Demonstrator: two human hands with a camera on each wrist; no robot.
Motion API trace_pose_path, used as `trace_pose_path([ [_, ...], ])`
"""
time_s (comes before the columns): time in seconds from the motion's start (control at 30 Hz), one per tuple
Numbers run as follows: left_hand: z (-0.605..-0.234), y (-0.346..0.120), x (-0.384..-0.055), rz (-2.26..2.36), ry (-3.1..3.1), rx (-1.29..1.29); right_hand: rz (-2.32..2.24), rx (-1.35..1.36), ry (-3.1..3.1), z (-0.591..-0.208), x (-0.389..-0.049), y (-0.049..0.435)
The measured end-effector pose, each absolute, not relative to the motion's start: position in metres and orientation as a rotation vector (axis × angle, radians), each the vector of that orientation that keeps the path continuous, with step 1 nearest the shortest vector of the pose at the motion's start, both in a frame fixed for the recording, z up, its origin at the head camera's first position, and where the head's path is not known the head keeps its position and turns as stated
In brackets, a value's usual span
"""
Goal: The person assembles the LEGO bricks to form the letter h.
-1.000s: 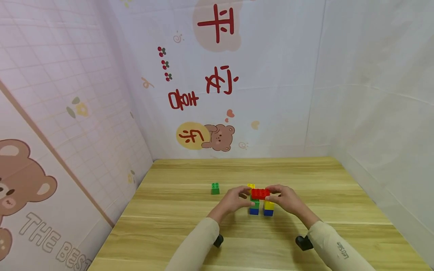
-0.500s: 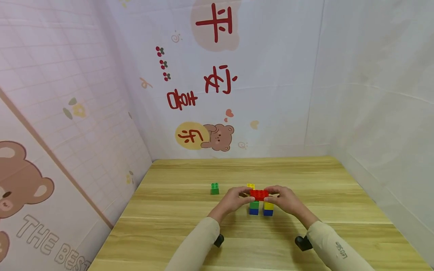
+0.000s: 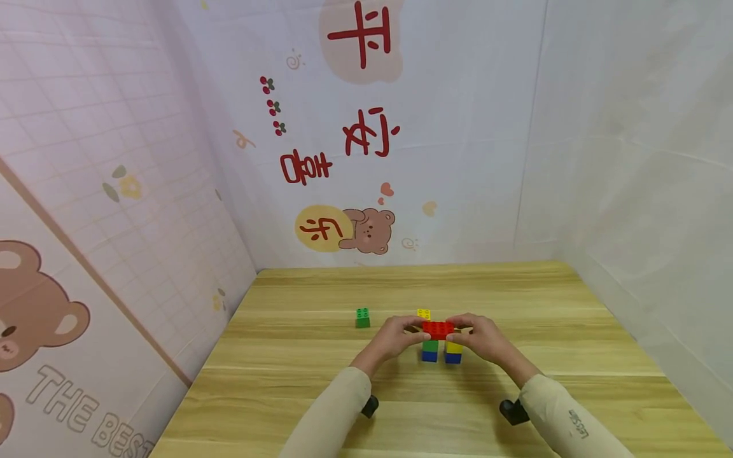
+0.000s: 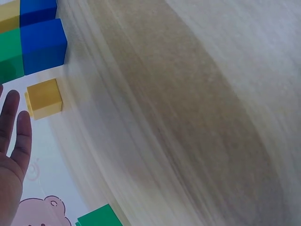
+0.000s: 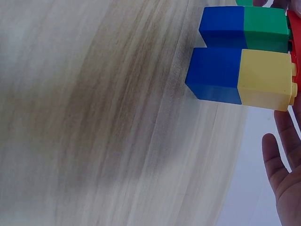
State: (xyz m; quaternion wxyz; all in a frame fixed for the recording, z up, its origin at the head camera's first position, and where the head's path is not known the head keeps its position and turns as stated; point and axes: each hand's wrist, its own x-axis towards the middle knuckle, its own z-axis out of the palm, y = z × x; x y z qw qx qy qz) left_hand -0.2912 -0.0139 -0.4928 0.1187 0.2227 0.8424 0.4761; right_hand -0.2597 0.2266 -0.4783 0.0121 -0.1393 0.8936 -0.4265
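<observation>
A red toy brick (image 3: 438, 329) spans the tops of two short stacks. My left hand (image 3: 395, 338) pinches its left end between thumb and fingers, and my right hand (image 3: 483, 336) pinches the right end. Under the left end stands a green brick (image 3: 430, 346) on a blue brick (image 3: 429, 357). On the right, a yellow brick (image 3: 453, 348) sits on another blue brick (image 3: 453, 359). In the right wrist view some studs of the yellow brick (image 5: 265, 77) show beside the red brick (image 5: 296, 35); whether it is fully seated, I cannot tell.
Behind the stacks stands a separate yellow brick (image 3: 423, 313), partly hidden. A loose green brick (image 3: 363, 318) is farther left on the wooden table (image 3: 298, 356). Printed white cloth (image 3: 458, 159) closes off the back and sides.
The red brick has shifted slightly left and down over the stacks. My left thumb has moved up from beside the green brick onto the red brick's left end.
</observation>
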Motion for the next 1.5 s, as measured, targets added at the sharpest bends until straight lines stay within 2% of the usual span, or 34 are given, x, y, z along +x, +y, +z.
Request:
trace_pose_path([
  [0.37, -0.489, -0.012, -0.286, 1.320, 2.505, 0.708, -1.307, -0.454, 2.837, -0.482, -0.257, 0.229],
  [0.77, -0.494, -0.012, -0.283, 1.430, 2.461, 0.620, -1.314, -0.454, 2.832, -0.485, -0.255, 0.224],
  [1.2, -0.487, -0.011, -0.285, 1.370, 2.452, 0.630, -1.270, -0.341, 2.811, -0.499, -0.253, 0.234],
  [1.5, -0.487, -0.008, -0.286, 1.360, 2.457, 0.611, -1.217, -0.410, 2.802, -0.495, -0.256, 0.239],
])
